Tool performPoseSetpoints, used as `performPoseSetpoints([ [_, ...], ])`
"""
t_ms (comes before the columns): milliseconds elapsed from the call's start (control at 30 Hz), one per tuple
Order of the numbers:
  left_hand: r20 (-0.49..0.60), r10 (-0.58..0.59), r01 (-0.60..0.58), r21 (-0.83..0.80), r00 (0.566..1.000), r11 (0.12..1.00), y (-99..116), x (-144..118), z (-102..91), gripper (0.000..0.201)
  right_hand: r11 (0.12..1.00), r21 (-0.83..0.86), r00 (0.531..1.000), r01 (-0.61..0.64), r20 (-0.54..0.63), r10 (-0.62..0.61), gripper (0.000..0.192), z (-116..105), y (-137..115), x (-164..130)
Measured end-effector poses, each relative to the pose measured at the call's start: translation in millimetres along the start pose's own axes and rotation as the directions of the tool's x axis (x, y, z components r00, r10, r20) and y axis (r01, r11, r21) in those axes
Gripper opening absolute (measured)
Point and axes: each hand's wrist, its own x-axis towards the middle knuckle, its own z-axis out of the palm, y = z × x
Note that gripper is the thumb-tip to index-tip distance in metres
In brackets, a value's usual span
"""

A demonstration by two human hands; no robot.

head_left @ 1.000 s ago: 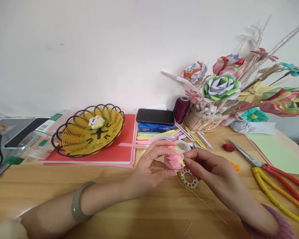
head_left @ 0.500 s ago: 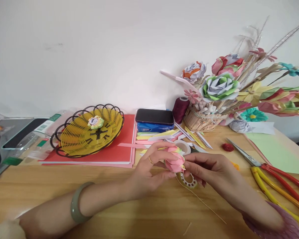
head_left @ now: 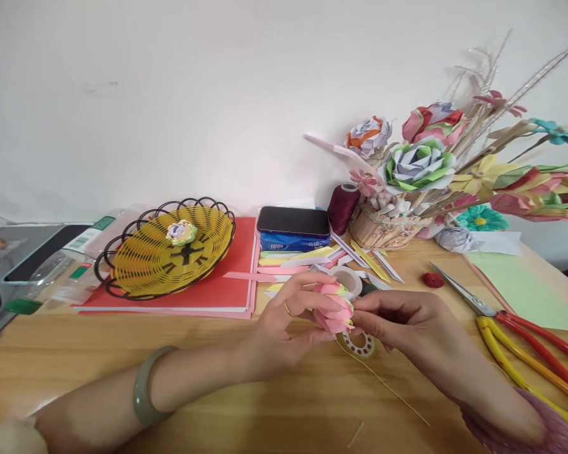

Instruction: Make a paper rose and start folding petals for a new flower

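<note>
head view: the paper flower (head_left: 334, 307), pink with yellow and green edges, is held above the table (head_left: 218, 378) near its middle, between both hands. the left hand (head_left: 284, 328) grasps it from the left: the thumb lies under the flower, the index finger arches over its top, and the fingertips press on the petals. a ring sits on one finger and a green bangle (head_left: 144, 384) on the wrist. the right hand (head_left: 402, 325) grasps the flower from the right, its thumb and index finger pinched on the right edge, the other fingers curled under. a thin wire (head_left: 388, 391) runs from below the flower toward the near right. a tape roll (head_left: 360, 345) lies on the table just under the hands.

far left of the hands, a yellow basket (head_left: 165, 255) rests on red paper (head_left: 227, 284) and holds a small flower (head_left: 181, 231). a phone (head_left: 293, 221) lies on a blue pack behind loose paper strips (head_left: 307, 258). a thread spool (head_left: 343, 208) stands beside a vase of paper flowers (head_left: 421, 165) at far right. scissors (head_left: 502, 321) with red and yellow handles lie right of the hands, well apart.
</note>
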Motion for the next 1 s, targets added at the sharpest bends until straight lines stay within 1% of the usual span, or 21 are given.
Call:
performPoseSetpoints([
  [133,0.013,-0.028,0.028,0.011,1.0,1.0,1,-1,-0.6,0.031,1.0,0.003,1.0,-0.023,-0.002,0.023,0.023,1,0,0],
  [233,0.019,-0.039,0.039,0.007,0.999,0.999,0,-2,-0.7,0.029,0.999,0.009,0.999,-0.047,0.019,0.047,0.022,2,0,1],
  [333,0.018,-0.038,0.038,-0.003,0.999,0.999,0,-2,0.2,0.028,0.997,0.042,0.998,-0.059,0.028,0.058,0.019,4,0,3],
  [500,0.019,-0.025,0.026,-0.006,0.999,1.0,-1,-3,0.4,0.031,0.993,0.107,0.998,-0.058,0.011,0.057,0.014,8,2,5],
  [600,0.012,-0.016,0.016,0.0,1.0,1.0,-1,-3,-0.9,0.033,0.993,0.109,0.998,-0.053,0.041,0.049,0.016,5,2,5],
  [733,-0.018,-0.051,0.051,0.006,0.999,0.999,0,-2,-1.4,0.031,0.996,0.083,0.992,-0.022,0.124,0.011,0.019,-2,0,3],
  [800,-0.019,-0.058,0.058,0.005,0.998,0.998,1,-2,-0.9,0.03,0.997,0.07,0.989,-0.011,0.147,0.0,0.02,-4,0,3],
  [867,-0.012,-0.05,0.05,0.003,0.999,0.999,1,-1,-0.3,0.029,0.998,0.058,0.992,-0.023,0.128,0.016,0.021,-2,1,3],
  [1000,-0.003,-0.038,0.038,-0.01,0.999,0.999,1,-1,0.3,0.028,0.997,0.05,0.998,-0.057,0.041,0.055,0.02,5,1,4],
])
